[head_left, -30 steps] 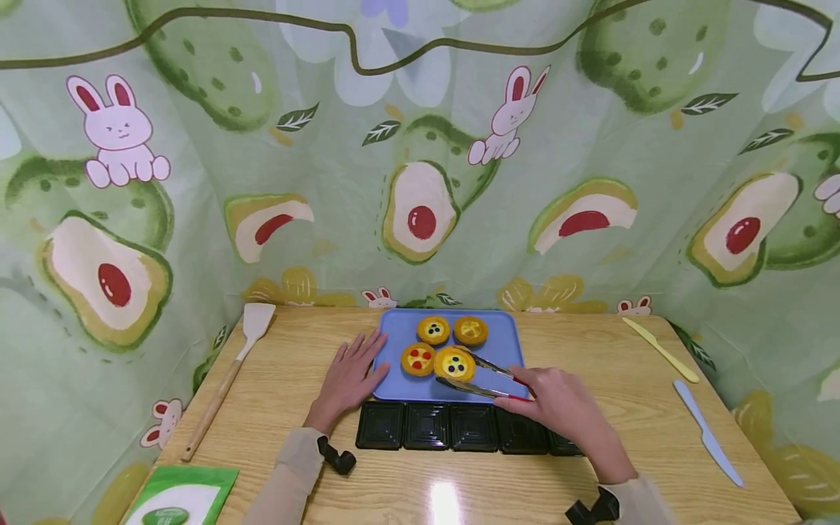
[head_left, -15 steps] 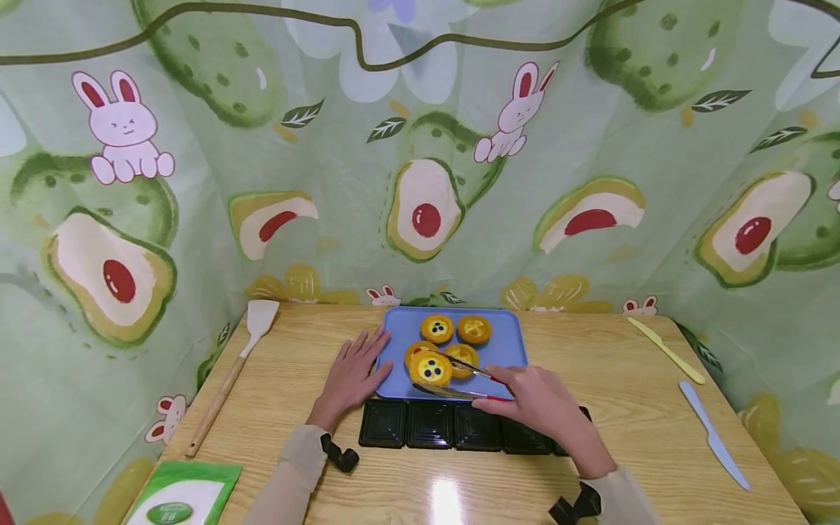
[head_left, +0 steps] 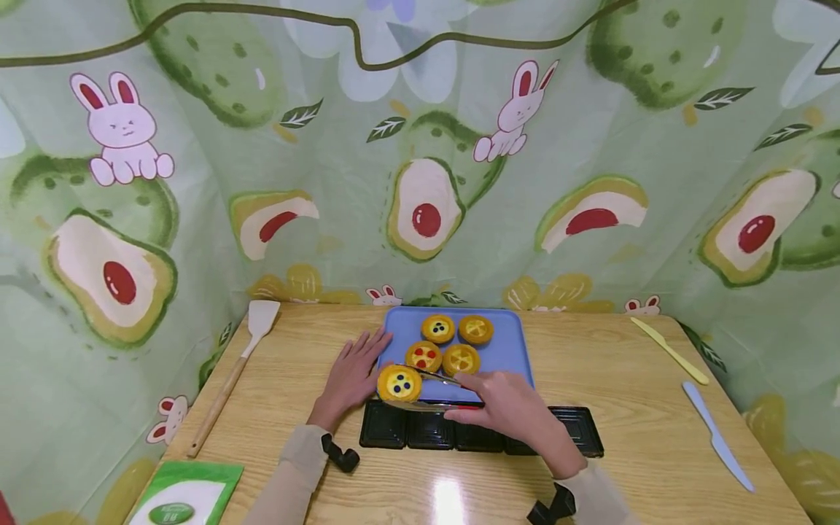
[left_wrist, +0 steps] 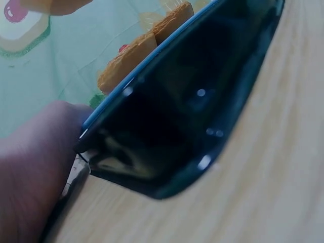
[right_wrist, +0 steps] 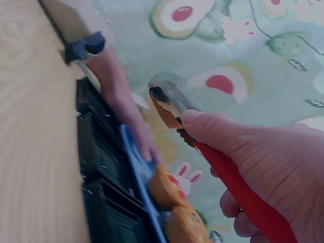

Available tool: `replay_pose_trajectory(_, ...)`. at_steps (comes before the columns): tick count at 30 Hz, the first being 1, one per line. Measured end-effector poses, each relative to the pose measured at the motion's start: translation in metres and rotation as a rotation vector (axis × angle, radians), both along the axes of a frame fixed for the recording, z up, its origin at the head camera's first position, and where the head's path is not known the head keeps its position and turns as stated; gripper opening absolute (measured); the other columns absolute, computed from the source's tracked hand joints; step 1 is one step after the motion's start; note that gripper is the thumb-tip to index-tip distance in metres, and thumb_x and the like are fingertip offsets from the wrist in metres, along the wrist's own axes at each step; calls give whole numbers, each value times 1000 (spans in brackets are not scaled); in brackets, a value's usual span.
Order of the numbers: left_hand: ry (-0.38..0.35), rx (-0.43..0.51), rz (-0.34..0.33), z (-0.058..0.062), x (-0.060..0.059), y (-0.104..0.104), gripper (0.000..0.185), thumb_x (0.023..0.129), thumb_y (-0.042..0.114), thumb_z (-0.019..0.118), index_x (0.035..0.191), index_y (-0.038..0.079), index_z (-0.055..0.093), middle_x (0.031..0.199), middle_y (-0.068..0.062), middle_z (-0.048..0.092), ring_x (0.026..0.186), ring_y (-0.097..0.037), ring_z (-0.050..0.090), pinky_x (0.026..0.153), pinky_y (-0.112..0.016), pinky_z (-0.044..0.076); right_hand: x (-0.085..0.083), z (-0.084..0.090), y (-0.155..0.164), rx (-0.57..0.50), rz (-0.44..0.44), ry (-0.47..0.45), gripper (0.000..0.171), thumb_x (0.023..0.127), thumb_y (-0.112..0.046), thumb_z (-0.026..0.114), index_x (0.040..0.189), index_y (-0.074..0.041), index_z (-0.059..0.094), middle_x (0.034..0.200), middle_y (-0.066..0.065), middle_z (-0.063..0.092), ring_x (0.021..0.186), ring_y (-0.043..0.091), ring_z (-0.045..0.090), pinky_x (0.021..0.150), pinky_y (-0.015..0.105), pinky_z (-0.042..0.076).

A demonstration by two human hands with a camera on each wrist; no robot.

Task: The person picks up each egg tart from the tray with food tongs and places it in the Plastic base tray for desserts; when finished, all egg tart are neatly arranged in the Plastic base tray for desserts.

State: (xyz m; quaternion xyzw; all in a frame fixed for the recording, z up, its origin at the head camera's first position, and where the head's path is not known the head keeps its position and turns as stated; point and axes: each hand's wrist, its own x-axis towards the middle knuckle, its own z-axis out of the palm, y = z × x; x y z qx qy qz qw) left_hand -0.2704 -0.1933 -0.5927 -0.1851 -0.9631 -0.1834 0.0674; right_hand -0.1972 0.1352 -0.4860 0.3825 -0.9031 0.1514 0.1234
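Right hand point(head_left: 508, 408) grips the tongs point(right_wrist: 230, 174), and there's the tart point(head_left: 399, 383) pinched in their tips, just beside the left hand point(head_left: 351, 370), lying straight-fingered at the tray's point(head_left: 507, 350) edge!

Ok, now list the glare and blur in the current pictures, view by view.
Head: bright glare on the wooden table at the bottom edge; left wrist: small white highlights on the black container, the table's grain blurred; right wrist: printed cloth soft and washed out, the red-handled tongs clearer.
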Motion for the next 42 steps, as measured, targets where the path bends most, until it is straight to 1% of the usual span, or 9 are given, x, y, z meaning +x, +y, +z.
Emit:
replay_pose_trajectory(4,-3,19,-2,-1,4,-2,64,108,51,46,165,23,35,172,1,28,158,-36,24,125,-62,17,6,-9,-12,28,28,-9,53,91,-68,68,107,-19,74,61,-12,52,50,0,43,43,20,33)
replay_pose_trajectory(6,-6,26,-1,-2,4,-3,65,108,51,47,165,23,35,172,0,27,158,-37,23,125,-63,16,8,-13,-17,48,36,-24,53,91,-70,67,104,-19,73,60,-14,48,48,0,41,42,20,31)
replay_pose_trajectory(10,-18,24,10,-3,3,-4,66,108,55,45,166,26,33,173,3,24,160,-35,20,126,-61,14,10,-20,-24,77,55,-49,52,92,-70,65,100,-19,69,61,-15,41,47,0,37,42,22,31)
replay_pose_trajectory(12,-23,23,11,-3,2,-4,66,108,56,43,166,26,33,173,3,23,160,-34,19,126,-61,13,10,-22,-27,87,59,-49,52,92,-69,65,101,-18,70,61,-14,43,46,1,37,42,22,32)
replay_pose_trajectory(18,-27,24,15,-6,0,-5,68,108,59,40,167,27,30,174,4,21,160,-34,17,126,-61,12,12,-26,-29,104,47,-35,56,92,-69,66,112,-18,75,70,-8,63,49,3,48,43,25,41)
replay_pose_trajectory(25,-36,7,20,-4,-1,-2,68,108,60,39,167,29,28,174,7,19,161,-33,17,126,-60,12,12,-33,-30,119,41,-2,55,92,-71,65,108,-19,74,65,-10,56,46,3,43,41,23,35)
replay_pose_trajectory(29,-43,-4,21,-3,-2,-1,68,108,60,38,167,31,26,174,8,18,161,-31,16,127,-58,12,13,-33,-30,126,37,-8,58,92,-72,63,112,-19,76,68,-8,62,47,5,48,41,24,38)
replay_pose_trajectory(37,-29,4,14,-2,-3,-1,67,108,59,39,167,29,28,174,5,21,161,-31,17,127,-59,13,14,-34,-31,142,26,-1,61,91,-73,63,114,-19,77,74,-6,69,51,8,55,43,25,42)
replay_pose_trajectory(42,-24,12,11,-3,-2,-1,67,108,58,40,167,28,29,174,4,22,160,-33,18,126,-60,13,14,-35,-31,150,19,-1,61,90,-74,64,115,-19,77,75,-5,71,51,8,56,42,24,42)
